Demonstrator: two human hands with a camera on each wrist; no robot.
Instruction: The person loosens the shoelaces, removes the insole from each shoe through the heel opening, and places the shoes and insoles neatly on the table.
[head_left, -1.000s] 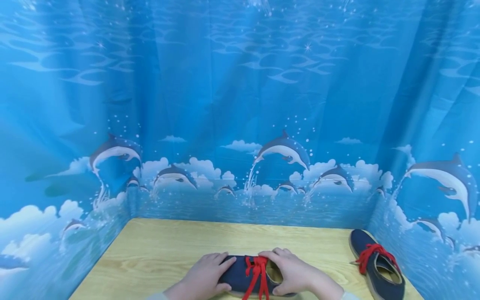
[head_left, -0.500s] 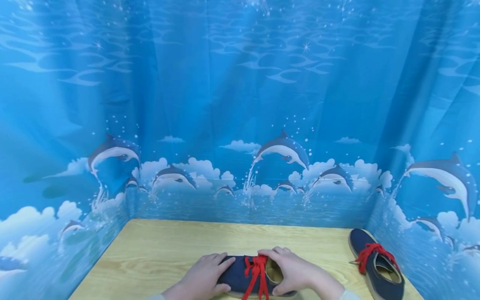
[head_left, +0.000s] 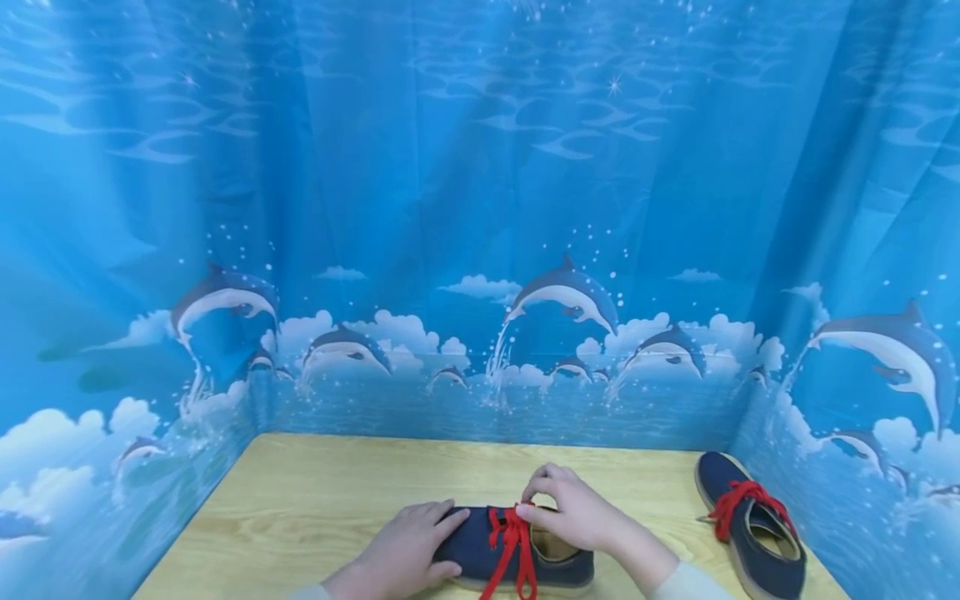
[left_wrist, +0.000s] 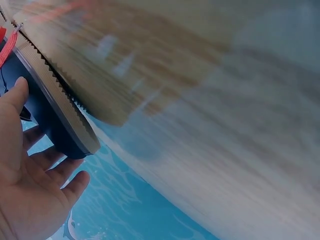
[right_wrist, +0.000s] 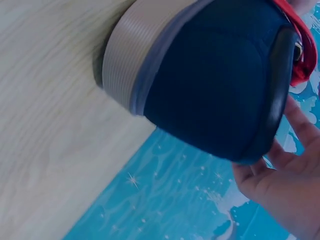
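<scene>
A navy canvas shoe with a pale sole rests on the table near its front, toe to the left. My left hand grips its toe; in the left wrist view the thumb lies on the near side of the toe. Over the opening, my right hand pinches the red shoelace near the knot with thumb and bent forefinger. Loose lace ends drape down the shoe's near side. The right wrist view shows the shoe's heel large, with the fingers partly hidden behind it.
A matching navy shoe with red laces stands at the table's right edge, toe pointing away. The light wood table is bounded at the back and sides by a blue dolphin-print curtain.
My right hand has let go of the heel opening's near side and moved up to the lace, thumb now at the knot. My left hand stays on the toe.
</scene>
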